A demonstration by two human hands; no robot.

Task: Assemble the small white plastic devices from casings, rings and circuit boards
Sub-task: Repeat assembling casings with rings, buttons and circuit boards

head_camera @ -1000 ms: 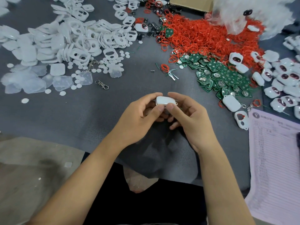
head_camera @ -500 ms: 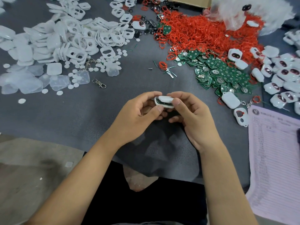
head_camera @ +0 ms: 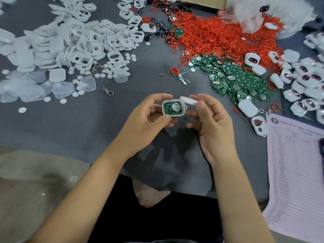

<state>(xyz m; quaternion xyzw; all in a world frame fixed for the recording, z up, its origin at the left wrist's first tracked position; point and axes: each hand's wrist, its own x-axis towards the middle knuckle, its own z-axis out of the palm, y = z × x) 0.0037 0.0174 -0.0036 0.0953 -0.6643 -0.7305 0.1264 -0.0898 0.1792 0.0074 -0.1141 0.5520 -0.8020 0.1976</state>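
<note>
Grey mat [head_camera: 52,123]: L hand [head_camera: 145,118] holds casing [head_camera: 173,108].

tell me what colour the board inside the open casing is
Green, with a silver round cell on it; circuit board, head view.

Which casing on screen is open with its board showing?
The casing gripped in the left hand: its green board and coin cell face up. The right hand pinches its lid alongside. Casings on the cloth look closed.

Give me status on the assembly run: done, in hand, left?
Done: finished white devices piled at right. In hand: left hand grips an open casing with board seated; right hand pinches its cover. Left: heaps of red rings, boards, empty casings.
</note>
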